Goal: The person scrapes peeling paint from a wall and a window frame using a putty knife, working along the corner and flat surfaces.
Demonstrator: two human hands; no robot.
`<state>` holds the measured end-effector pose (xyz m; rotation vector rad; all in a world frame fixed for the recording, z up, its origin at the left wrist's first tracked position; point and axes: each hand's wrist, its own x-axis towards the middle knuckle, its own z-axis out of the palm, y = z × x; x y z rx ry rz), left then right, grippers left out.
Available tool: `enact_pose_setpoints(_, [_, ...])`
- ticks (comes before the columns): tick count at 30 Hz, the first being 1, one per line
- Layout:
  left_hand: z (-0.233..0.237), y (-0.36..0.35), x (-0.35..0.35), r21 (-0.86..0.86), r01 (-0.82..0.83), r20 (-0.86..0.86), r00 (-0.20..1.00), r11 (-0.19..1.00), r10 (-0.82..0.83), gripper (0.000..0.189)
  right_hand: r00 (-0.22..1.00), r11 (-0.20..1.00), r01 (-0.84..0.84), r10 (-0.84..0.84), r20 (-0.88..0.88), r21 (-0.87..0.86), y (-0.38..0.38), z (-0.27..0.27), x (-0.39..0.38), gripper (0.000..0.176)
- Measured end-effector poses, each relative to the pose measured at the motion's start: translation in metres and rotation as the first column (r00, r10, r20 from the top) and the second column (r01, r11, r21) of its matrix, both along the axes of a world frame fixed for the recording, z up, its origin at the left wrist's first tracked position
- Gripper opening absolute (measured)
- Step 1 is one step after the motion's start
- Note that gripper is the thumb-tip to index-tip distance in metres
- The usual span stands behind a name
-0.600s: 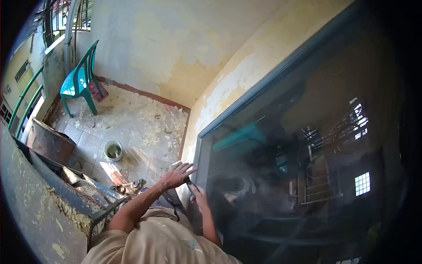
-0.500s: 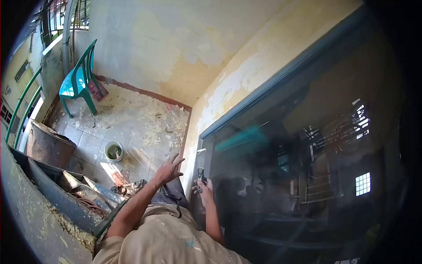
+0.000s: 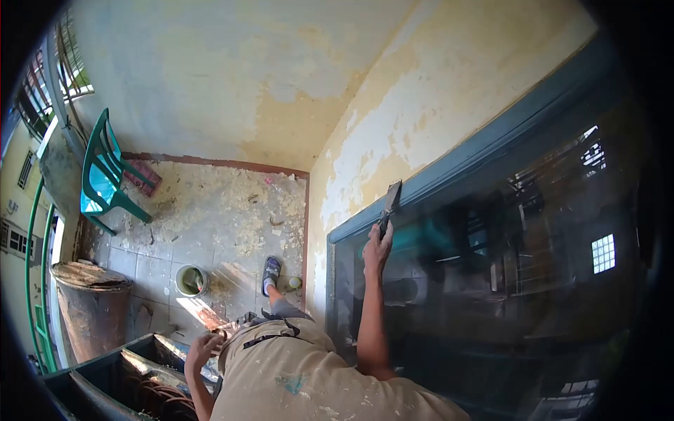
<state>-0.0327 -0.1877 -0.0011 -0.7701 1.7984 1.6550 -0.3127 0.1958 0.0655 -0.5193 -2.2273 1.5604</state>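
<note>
My right hand [image 3: 378,249] is closed around the dark handle of a scraper [image 3: 393,196], raised over the window. The scraper's flat metal blade lies along the blue window frame [image 3: 428,179], at its border with the peeling wall [image 3: 365,165]. Whether the blade touches the wall is hard to tell. Low by my waist, my left hand [image 3: 203,349] hangs with loosely bent fingers and nothing visible in it. Bare white patches show on the yellow wall above the frame.
A bucket [image 3: 191,280] with a tool inside stands on the tiled floor, where paint flakes lie scattered. Further left are a green plastic chair [image 3: 105,172] and a rusty drum [image 3: 91,309]. A wooden compartmented unit [image 3: 105,375] stands close on my left. Dark window glass [image 3: 456,309] fills the right.
My right hand has risen from the lower window corner to the frame's upper edge with the scraper. My left hand has dropped back to my side. The view has shifted, and my foot now shows.
</note>
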Motion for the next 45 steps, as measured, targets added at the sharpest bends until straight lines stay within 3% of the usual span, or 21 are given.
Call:
enact_pose_setpoints(1, [-0.003, -0.006, 0.002, -0.053, 0.062, 0.063, 0.996, 0.997, -0.059, 0.033, 0.999, 0.997, 0.038, -0.038, 0.001, 0.060, -0.003, -0.005, -0.013, 0.046])
enact_pose_setpoints(2, [-0.001, -0.013, -0.004, -0.030, 0.294, 0.145, 0.947, 0.955, -0.287, 0.034, 0.998, 0.991, 0.070, -0.069, -0.010, 0.117, -0.016, 0.005, -0.022, 0.045])
enact_pose_setpoints(3, [0.007, -0.020, -0.014, 0.019, 0.510, 0.225, 0.836, 0.860, -0.501, 0.034, 0.994, 0.978, 0.105, -0.104, -0.015, 0.178, -0.023, 0.008, -0.032, 0.044])
enact_pose_setpoints(5, [0.011, -0.027, -0.025, 0.127, 0.691, 0.239, 0.675, 0.712, -0.698, 0.034, 0.981, 0.958, 0.181, -0.161, -0.105, 0.221, -0.027, -0.002, -0.060, 0.043])
enact_pose_setpoints(9, [0.020, -0.043, -0.051, 0.179, 0.710, 0.281, 0.627, 0.682, -0.726, 0.034, 0.974, 0.977, 0.198, -0.186, -0.130, 0.083, -0.047, 0.009, -0.147, 0.041])
enact_pose_setpoints(12, [0.024, -0.057, -0.098, 0.150, 0.702, 0.302, 0.638, 0.696, -0.709, 0.034, 0.980, 0.981, 0.185, -0.188, -0.060, -0.054, -0.065, 0.004, -0.151, 0.040])
enact_pose_setpoints(14, [0.021, -0.070, -0.138, 0.122, 0.703, 0.304, 0.645, 0.700, -0.701, 0.034, 0.972, 0.973, 0.232, -0.232, -0.022, -0.015, -0.064, -0.019, -0.117, 0.043])
enact_pose_setpoints(15, [0.019, -0.077, -0.160, 0.109, 0.704, 0.305, 0.648, 0.702, -0.698, 0.034, 0.960, 0.955, 0.278, -0.274, -0.052, 0.101, -0.059, -0.043, -0.098, 0.043])
enact_pose_setpoints(16, [0.018, -0.085, -0.180, 0.099, 0.706, 0.305, 0.649, 0.701, -0.697, 0.034, 0.954, 0.947, 0.294, -0.282, -0.103, 0.130, -0.057, -0.047, -0.085, 0.043])
enact_pose_setpoints(19, [0.012, -0.112, -0.242, 0.077, 0.744, 0.317, 0.613, 0.663, -0.724, 0.034, 0.944, 0.936, 0.330, -0.330, -0.021, 0.122, -0.059, -0.032, -0.101, 0.041])
enact_pose_setpoints(20, [0.010, -0.121, -0.268, 0.075, 0.765, 0.318, 0.590, 0.640, -0.742, 0.034, 0.943, 0.940, 0.332, -0.333, -0.001, 0.079, -0.068, -0.009, -0.132, 0.040])
enact_pose_setpoints(22, [0.006, -0.138, -0.322, 0.080, 0.808, 0.315, 0.535, 0.584, -0.783, 0.034, 0.938, 0.930, 0.347, -0.345, -0.041, 0.122, -0.071, -0.019, -0.188, 0.039])
enact_pose_setpoints(25, [0.006, -0.160, -0.394, 0.076, 0.859, 0.305, 0.464, 0.507, -0.832, 0.034, 0.919, 0.918, 0.387, -0.392, 0.038, 0.089, -0.081, -0.003, -0.236, 0.039])
enact_pose_setpoints(27, [0.003, -0.177, -0.432, 0.087, 0.885, 0.307, 0.412, 0.457, -0.858, 0.034, 0.888, 0.887, 0.460, -0.460, -0.031, 0.037, -0.089, -0.023, -0.221, 0.037])
enact_pose_setpoints(28, [0.005, -0.186, -0.450, 0.092, 0.896, 0.308, 0.389, 0.434, -0.868, 0.034, 0.853, 0.852, 0.522, -0.522, 0.023, -0.025, -0.095, -0.026, -0.207, 0.036])
enact_pose_setpoints(30, [0.003, -0.198, -0.481, 0.106, 0.917, 0.304, 0.338, 0.384, -0.891, 0.035, 0.827, 0.826, 0.563, -0.562, -0.025, 0.025, -0.103, -0.020, -0.187, 0.036])
enact_pose_setpoints(33, [0.004, -0.217, -0.513, 0.137, 0.945, 0.304, 0.245, 0.297, -0.921, 0.035, 0.813, 0.815, 0.577, -0.579, 0.055, 0.055, -0.103, -0.002, -0.202, 0.036])
enact_pose_setpoints(37, [0.002, -0.234, -0.535, 0.196, 0.961, 0.270, 0.136, 0.193, -0.953, 0.035, 0.890, 0.897, 0.441, -0.441, 0.118, 0.026, -0.074, 0.003, -0.293, 0.035])
enact_pose_setpoints(40, [-0.007, -0.238, -0.544, 0.228, 0.970, 0.207, 0.032, 0.080, -0.978, 0.035, 0.900, 0.901, 0.423, -0.430, 0.066, 0.101, -0.071, -0.020, -0.321, 0.034])
enact_pose_setpoints(44, [-0.032, -0.226, -0.562, 0.161, 0.975, 0.014, -0.158, -0.153, -0.987, 0.036, 0.839, 0.842, 0.533, -0.538, 0.076, 0.077, -0.090, -0.014, -0.267, 0.031])
enact_pose_setpoints(45, [-0.035, -0.217, -0.577, 0.134, 0.980, -0.037, -0.145, -0.149, -0.989, 0.036, 0.827, 0.827, 0.555, -0.560, 0.042, 0.093, -0.087, -0.022, -0.257, 0.030])
